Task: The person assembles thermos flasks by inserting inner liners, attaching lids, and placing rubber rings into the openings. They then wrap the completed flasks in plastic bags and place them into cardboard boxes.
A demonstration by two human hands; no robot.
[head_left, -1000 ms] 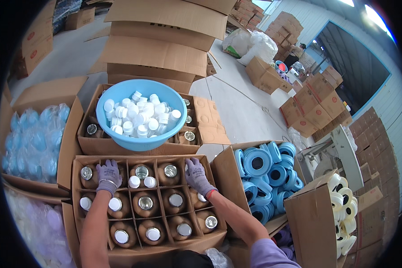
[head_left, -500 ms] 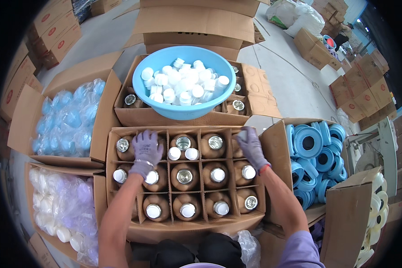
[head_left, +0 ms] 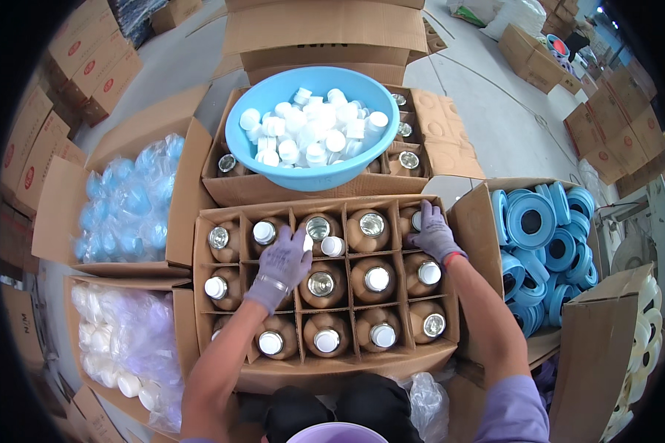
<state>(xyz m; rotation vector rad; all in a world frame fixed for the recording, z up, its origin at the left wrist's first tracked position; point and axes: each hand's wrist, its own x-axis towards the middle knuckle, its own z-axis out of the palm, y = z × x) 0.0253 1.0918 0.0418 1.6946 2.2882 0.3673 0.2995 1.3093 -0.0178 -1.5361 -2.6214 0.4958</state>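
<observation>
Gloved fingers (head_left: pixel 284 242) at white caps (head_left: pixel 333 246), grip unclear, dividers (head_left: pixel 349 285) between bottles (head_left: pixel 365 244), blue basin (head_left: pixel 314 177) beyond

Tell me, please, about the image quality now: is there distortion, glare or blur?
Head view: fisheye distortion, with stacked cartons at upper left leaning beside the black rim; head view: white caps in the light-blue basin look nearly washed out, silvery bottle mouths glint; head view: left gloved hand and right gloved hand keep readable outlines.
</observation>
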